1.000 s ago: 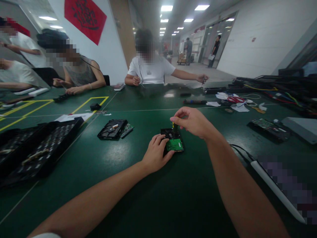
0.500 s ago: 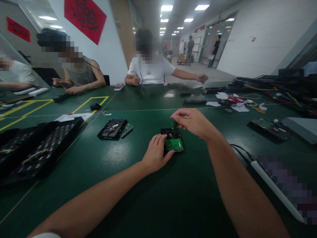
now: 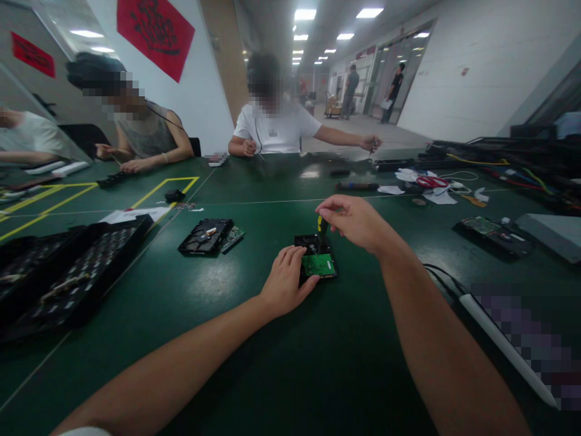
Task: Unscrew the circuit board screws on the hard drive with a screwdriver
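A black hard drive (image 3: 314, 247) lies on the green table (image 3: 281, 357) with its green circuit board (image 3: 319, 264) facing up. My left hand (image 3: 285, 283) rests on the drive's left edge, fingers curled over it. My right hand (image 3: 354, 222) is closed round the top of a small screwdriver (image 3: 321, 227) with a yellow and black handle. The screwdriver stands nearly upright, and its tip is down on the drive's far end.
A second black drive (image 3: 206, 236) with a loose green board (image 3: 233, 236) lies to the left. Black trays (image 3: 68, 272) fill the left edge. Another drive (image 3: 492, 235), a grey box (image 3: 551, 234) and cables are at the right. Two people sit across the table.
My right hand has turned slightly on the screwdriver, and more of its yellow and black handle shows. My left hand and the drive have stayed put.
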A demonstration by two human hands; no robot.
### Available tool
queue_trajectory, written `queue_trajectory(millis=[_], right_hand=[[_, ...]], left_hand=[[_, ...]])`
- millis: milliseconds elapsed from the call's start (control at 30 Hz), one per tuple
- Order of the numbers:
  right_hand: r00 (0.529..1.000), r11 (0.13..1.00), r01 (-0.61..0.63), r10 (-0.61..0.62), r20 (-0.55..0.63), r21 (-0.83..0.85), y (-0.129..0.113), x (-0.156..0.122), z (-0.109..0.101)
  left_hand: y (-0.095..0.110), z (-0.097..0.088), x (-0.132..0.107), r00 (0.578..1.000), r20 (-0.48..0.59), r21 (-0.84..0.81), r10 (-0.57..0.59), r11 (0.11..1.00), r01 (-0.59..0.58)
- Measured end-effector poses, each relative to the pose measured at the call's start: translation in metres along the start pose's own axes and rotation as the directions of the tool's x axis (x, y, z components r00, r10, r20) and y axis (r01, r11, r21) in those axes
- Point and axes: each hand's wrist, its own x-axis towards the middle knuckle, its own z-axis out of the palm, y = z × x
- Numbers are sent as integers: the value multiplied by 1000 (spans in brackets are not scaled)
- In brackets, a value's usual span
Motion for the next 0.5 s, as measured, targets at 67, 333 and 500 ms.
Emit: queue_trajectory(millis=[67,333,500], right_hand=[[1000,1000,4,-4,3,-5,0,0,0],[1000,999,-31,31,4,11,2,0,0],[1000,1000,-22,22,-13,10,5,0,0]], left_hand=[[0,0,0,1000,0,1,1,1000,-1],[0,0,0,1000,-1,-2,-2,1000,2],[-1,1,0,1000,3,3,1,1000,-1]])
